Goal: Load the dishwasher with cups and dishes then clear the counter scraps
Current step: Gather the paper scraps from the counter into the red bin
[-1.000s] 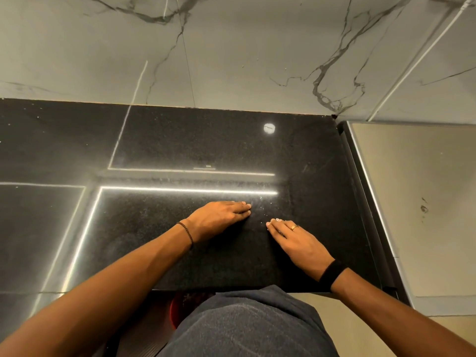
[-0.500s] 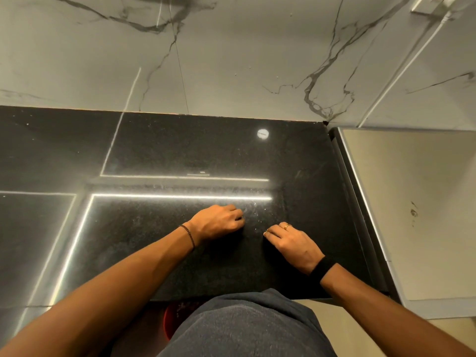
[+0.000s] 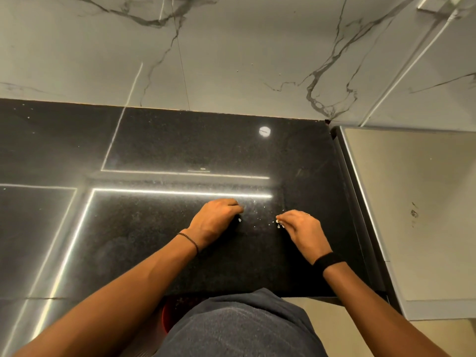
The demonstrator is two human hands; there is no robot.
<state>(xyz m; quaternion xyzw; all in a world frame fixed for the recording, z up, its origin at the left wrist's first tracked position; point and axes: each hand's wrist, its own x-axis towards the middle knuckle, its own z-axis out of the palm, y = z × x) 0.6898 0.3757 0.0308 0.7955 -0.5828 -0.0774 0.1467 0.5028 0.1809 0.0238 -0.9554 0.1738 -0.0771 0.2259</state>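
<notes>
Now your left hand [image 3: 215, 220] and right hand [image 3: 300, 226] have curled from flat, pinching white scraps [image 3: 257, 219] off the black counter [image 3: 296, 163]; clearing is underway.

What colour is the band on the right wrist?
Black, a plain wristband, seen in the head view.

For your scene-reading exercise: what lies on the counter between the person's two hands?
In the head view, small pale scraps dot the black counter between the left hand and right hand; nothing else.
</notes>
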